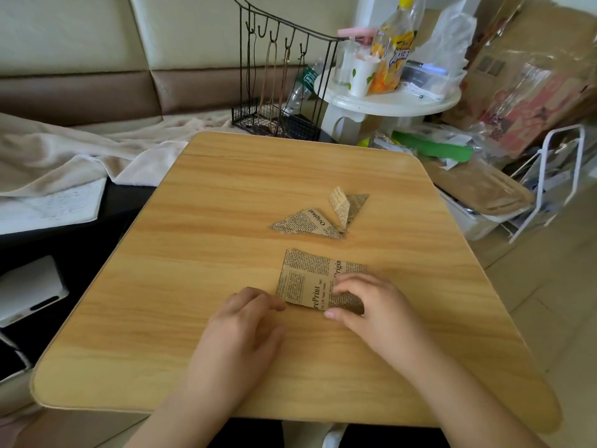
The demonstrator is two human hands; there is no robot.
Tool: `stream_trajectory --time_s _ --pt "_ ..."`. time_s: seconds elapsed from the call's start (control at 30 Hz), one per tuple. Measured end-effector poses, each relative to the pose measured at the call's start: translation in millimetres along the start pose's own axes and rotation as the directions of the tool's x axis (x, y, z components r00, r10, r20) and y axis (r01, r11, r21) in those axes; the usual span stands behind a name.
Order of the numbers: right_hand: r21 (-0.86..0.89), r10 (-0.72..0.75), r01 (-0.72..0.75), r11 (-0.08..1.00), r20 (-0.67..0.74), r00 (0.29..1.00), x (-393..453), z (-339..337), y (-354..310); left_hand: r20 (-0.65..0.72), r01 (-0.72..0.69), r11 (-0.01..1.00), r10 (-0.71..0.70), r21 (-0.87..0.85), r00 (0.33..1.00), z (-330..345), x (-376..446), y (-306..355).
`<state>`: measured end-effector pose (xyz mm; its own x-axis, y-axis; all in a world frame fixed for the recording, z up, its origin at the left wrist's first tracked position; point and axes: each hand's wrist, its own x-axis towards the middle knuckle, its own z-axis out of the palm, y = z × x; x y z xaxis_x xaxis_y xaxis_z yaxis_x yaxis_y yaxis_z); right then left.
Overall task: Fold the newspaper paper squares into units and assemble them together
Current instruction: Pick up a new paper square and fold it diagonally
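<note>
A newspaper-print paper square (307,276) lies flat on the wooden table (226,205), its right lower corner curled up. My right hand (371,305) rests on that right part, fingers pressing and bending the paper. My left hand (245,321) lies on the table just left of the sheet, a fingertip touching its lower left corner. Behind the sheet sit two folded newspaper units: a flat pointed one (305,223) and a second one (347,205) standing partly upright, their tips meeting.
A black wire rack (277,79) stands beyond the table's far edge. A white round side table (387,98) with a bottle and cups is at the back right. Cardboard and clutter fill the right side; a beige blanket (64,150) lies left.
</note>
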<state>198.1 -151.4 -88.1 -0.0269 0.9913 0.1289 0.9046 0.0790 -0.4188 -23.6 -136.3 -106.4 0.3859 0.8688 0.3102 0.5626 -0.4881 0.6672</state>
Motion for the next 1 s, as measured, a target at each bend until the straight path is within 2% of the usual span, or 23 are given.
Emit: stream_trajectory --time_s 0.13,0.27,0.4,0.5,0.57,0.6,0.67,0.77,0.87,1.0 --pt "-0.007 -0.089 0.089 0.996 -0.1 0.991 -10.8 3.7 1.4 -0.003 0.007 1.0 -0.007 -0.003 1.0 -1.2 -9.3 6.5" --pt "-0.118 -0.094 0.07 0.991 -0.213 0.973 -17.8 9.0 -5.8 0.01 0.058 0.998 -0.058 -0.032 0.998 0.3 -16.8 23.1" --pt "-0.194 -0.228 0.161 0.968 -0.398 0.889 -35.6 7.3 -29.2 0.071 0.063 0.994 -0.057 -0.085 0.996 6.0 -23.8 48.1" --pt "-0.213 -0.363 0.298 0.931 -0.438 0.823 -58.6 3.7 -48.3 -0.011 0.046 0.993 -0.048 -0.109 0.999 8.1 -28.2 54.9" --pt "-0.133 -0.352 0.327 0.935 -0.452 0.82 -75.9 3.2 -52.1 -0.081 0.064 0.974 -0.084 -0.218 0.993 3.0 -35.2 56.9" --pt "-0.055 -0.289 0.298 0.953 -0.465 0.837 -84.4 0.8 -50.5 -0.071 0.09 0.944 -0.118 -0.319 0.99 -1.7 -40.0 58.8" --pt "0.165 -0.083 0.177 0.97 -0.459 0.884 -101.0 -10.1 -45.4 -0.011 0.128 0.832 -0.16 -0.539 0.987 -12.9 -49.3 64.0" --pt "0.489 0.091 0.076 0.869 -0.309 0.947 -121.0 -27.8 -44.0 -0.015 0.107 0.66 -0.177 -0.744 0.984 -29.5 -59.2 72.6" --pt "0.619 0.105 0.034 0.785 -0.188 0.976 -132.4 -38.1 -52.6 -0.016 0.05 0.586 -0.107 -0.809 0.994 -36.6 -66.9 75.7" --pt "0.684 0.083 0.094 0.723 -0.222 0.972 -140.1 -50.3 -69.5 -0.016 0.044 0.563 -0.1 -0.825 0.995 -42.0 -74.1 83.0"
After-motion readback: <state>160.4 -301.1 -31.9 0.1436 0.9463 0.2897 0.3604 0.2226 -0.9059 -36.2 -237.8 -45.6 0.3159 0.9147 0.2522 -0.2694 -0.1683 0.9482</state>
